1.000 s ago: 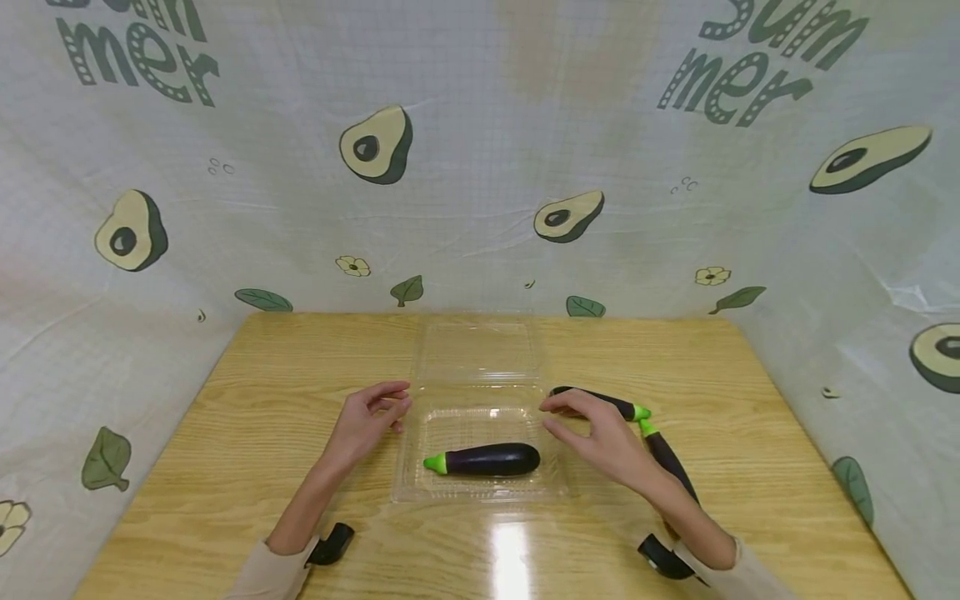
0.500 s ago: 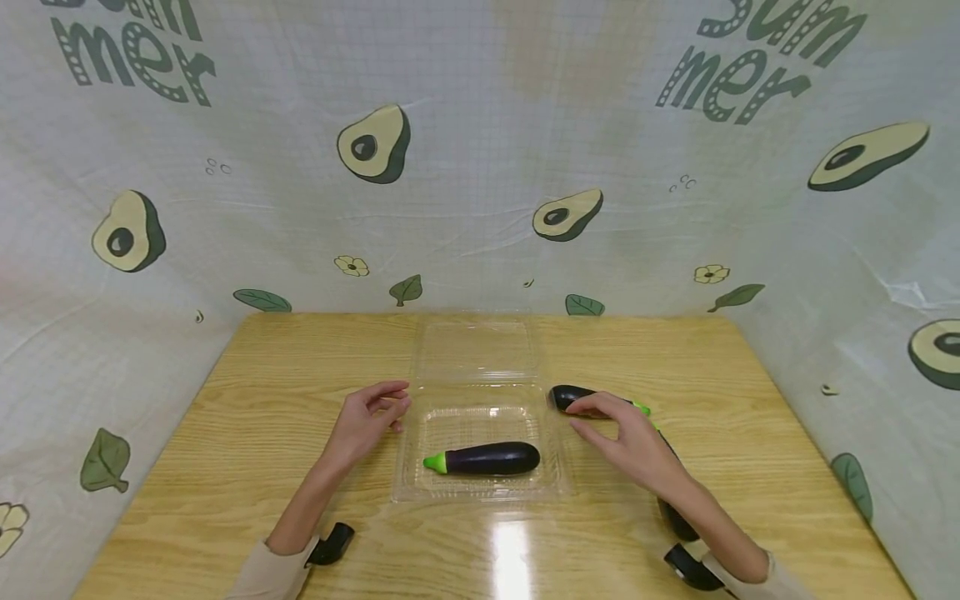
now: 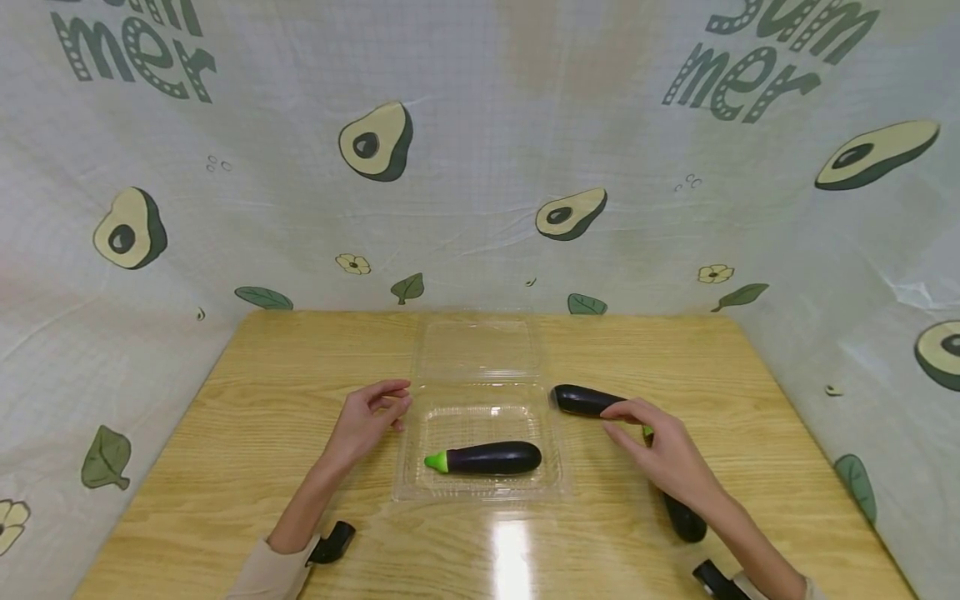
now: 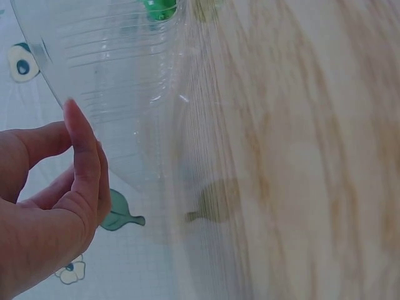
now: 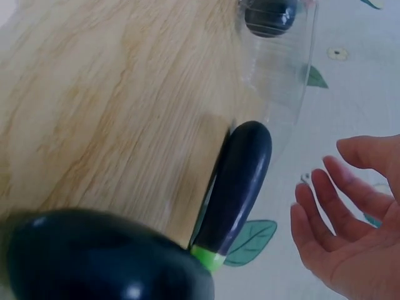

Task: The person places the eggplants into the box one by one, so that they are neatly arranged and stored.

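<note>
A clear plastic clamshell container [image 3: 480, 414] sits mid-table, its lid [image 3: 476, 346] laid back. One dark purple eggplant [image 3: 495, 458] with a bright green stem lies in its base. My left hand [image 3: 367, 421] is at the container's left side; in the left wrist view its fingertips [image 4: 74, 112] are right at the rim, fingers loosely bent. My right hand [image 3: 660, 450] hovers with parted, relaxed fingers and nothing between them. It overlaps the stem end of a second eggplant [image 3: 585, 400] in the head view. A third eggplant [image 3: 684, 517] lies partly hidden beneath that hand.
The wooden table [image 3: 300, 350] meets a pale cloth backdrop [image 3: 465, 250] printed with avocados and leaves. In the right wrist view, the nearest eggplant [image 5: 106, 256] looms large at the lower left. Black wrist cameras [image 3: 332, 543] show at both sleeves.
My right hand has moved rightward from the container's right side, across the second eggplant to its stem end, exposing its rounded end. The left hand and container have stayed in place.
</note>
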`<state>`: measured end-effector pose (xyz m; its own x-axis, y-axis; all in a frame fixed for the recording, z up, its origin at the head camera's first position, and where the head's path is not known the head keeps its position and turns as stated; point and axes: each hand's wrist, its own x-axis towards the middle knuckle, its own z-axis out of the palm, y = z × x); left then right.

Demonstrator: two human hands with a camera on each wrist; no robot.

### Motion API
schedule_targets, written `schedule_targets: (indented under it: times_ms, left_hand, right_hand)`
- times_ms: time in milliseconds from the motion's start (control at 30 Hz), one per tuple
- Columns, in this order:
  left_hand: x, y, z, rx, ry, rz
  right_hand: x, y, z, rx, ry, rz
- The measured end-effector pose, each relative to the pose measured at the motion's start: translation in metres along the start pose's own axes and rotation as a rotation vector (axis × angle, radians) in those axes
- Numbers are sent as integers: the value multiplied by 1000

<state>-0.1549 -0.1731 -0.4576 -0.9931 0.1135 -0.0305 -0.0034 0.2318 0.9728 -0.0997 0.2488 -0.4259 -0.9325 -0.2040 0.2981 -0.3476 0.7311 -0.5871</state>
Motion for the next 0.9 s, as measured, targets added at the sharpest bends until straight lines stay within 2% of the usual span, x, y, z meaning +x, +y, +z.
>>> schedule_targets:
  times_ms: [167,600,900]
  left_hand:
    - [0,0,0,6,1,-5]
    - [0,1,1,2,4,-20]
    - [0,1,0,-6,-5,-18]
  right_hand:
    - [-8,7,-6,-14,18,-14]
    - [-24,23,-16,-53,44,31]
    - [-37,41,-17,-114,91,-36]
